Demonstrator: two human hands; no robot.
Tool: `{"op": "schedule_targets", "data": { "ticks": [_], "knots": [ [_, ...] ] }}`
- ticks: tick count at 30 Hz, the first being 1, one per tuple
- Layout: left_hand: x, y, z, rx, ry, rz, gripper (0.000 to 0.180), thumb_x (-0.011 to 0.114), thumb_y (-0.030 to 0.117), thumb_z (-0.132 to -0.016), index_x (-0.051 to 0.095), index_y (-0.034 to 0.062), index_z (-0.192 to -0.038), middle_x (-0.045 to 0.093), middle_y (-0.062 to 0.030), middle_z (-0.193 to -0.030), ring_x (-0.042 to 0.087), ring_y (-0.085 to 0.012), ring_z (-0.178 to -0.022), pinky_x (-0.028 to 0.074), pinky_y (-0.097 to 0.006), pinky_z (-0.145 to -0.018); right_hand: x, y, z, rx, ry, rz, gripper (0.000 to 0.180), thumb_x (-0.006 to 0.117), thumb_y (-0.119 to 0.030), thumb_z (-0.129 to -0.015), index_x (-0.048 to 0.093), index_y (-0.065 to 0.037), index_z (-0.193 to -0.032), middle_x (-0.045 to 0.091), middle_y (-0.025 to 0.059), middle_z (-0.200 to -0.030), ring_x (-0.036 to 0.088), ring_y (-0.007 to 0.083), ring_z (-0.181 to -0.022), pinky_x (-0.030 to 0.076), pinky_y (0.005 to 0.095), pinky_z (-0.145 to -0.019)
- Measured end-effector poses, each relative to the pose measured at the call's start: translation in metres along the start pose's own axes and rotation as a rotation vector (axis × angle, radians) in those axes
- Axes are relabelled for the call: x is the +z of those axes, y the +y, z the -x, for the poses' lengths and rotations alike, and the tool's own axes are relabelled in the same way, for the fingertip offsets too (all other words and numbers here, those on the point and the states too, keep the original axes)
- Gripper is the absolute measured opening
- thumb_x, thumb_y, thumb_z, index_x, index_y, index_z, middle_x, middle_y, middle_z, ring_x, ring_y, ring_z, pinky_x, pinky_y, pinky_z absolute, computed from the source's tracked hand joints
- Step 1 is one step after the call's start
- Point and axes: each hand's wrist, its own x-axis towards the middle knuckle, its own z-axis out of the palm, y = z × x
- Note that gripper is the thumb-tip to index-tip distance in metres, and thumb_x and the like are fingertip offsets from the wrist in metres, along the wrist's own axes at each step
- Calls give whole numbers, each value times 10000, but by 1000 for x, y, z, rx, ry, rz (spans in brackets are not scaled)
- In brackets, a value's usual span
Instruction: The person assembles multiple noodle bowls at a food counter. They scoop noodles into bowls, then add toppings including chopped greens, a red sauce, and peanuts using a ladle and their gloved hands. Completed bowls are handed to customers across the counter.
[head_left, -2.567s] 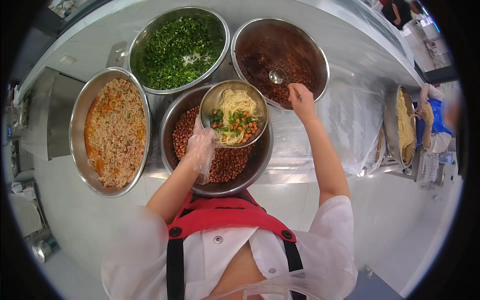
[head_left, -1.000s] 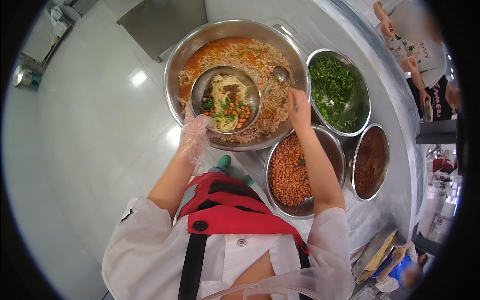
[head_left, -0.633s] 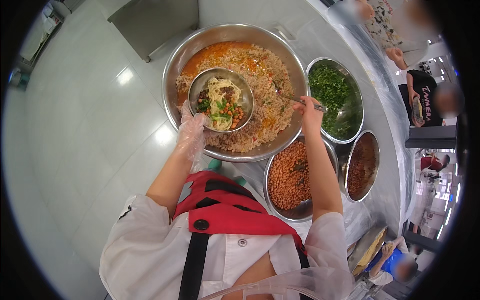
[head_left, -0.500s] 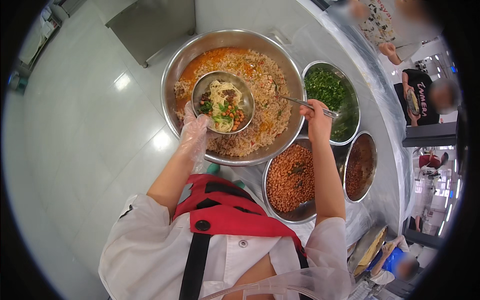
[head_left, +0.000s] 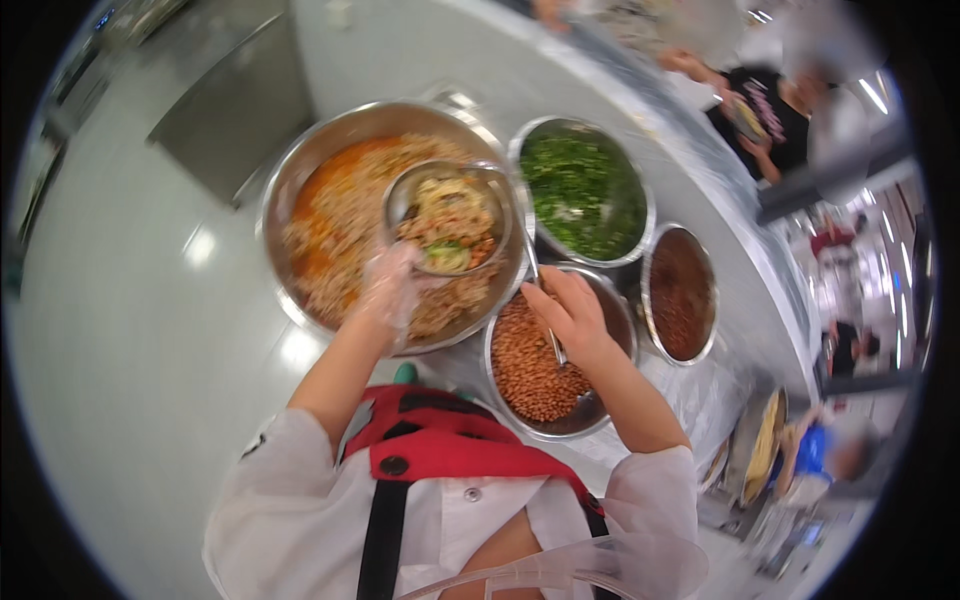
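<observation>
My left hand (head_left: 388,290), in a clear plastic glove, grips a small steel bowl (head_left: 398,203) from its near left side. Noodles with minced topping, green leaves and brown nuts or beans fill it. Beneath lies a large steel basin (head_left: 272,225) of pale minced food (head_left: 340,265) in orange oil. My bare right hand (head_left: 572,318) is closed round a long metal spoon (head_left: 531,250). The spoon's far end reaches the small bowl's right rim, blurred; its handle end points back over a bowl of brown nuts or beans (head_left: 530,355).
Right of the basin stand a bowl of chopped greens (head_left: 580,190) and a bowl of dark red-brown topping (head_left: 683,300). A plastic-covered table edge (head_left: 690,140) curves beyond. Several people work at the right. A steel cabinet (head_left: 240,115) stands at the far left.
The spoon has swung from the basin to the small bowl's rim, and minced topping now covers the noodles. The view has shifted, moving the basin left in the picture.
</observation>
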Motion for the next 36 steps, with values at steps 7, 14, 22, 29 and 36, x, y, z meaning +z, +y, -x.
{"op": "schedule_targets", "data": {
  "ticks": [7, 14, 22, 29, 36],
  "knots": [
    [103, 17, -37, 3, -350, -154, 506, 436, 15, -673, 365, -148, -1147, 561, -247, -1017, 622, -353, -867, 579, -406, -621, -63, 63, 83, 1036, 1040, -1143, 198, 433, -150, -937, 538, 16, -959, 632, 145, -792, 611, 165, -701, 467, 267, -670],
    [231, 36, -120, -91, -352, -135, 512, 435, -13, -660, 342, -164, -1140, 471, -276, -1052, 566, -404, -881, 568, -452, -685, -118, 104, 218, 1198, 1351, -944, 160, 465, -142, -917, 522, 4, -949, 624, 151, -768, 591, 156, -611, 480, 238, -560],
    [297, 83, -203, 140, -465, -148, 526, 446, 108, -799, 336, 66, -1313, 420, -200, -1273, 461, -371, -1137, 473, -537, -866, -123, 149, 334, 1378, 929, -283, 178, 495, -140, -913, 577, 16, -938, 606, 83, -737, 600, 119, -611, 462, 224, -570],
    [376, -29, -127, -162, -281, -81, 661, 493, 401, -873, 218, 62, -1369, 263, -196, -1393, 200, -384, -1317, 277, -604, -1013, -71, 177, 379, 1059, 311, 336, 67, 555, -62, -821, 585, -16, -859, 569, 175, -811, 562, 346, -756, 459, 415, -668],
    [391, -95, -146, -225, -803, -113, 574, 443, 65, -808, 235, -21, -1336, 347, -251, -1317, 357, -434, -1217, 341, -652, -963, -65, 157, 358, 1108, 310, 18, 72, 560, -49, -822, 598, -3, -864, 590, 176, -824, 583, 318, -732, 471, 374, -636]
  ]
}}
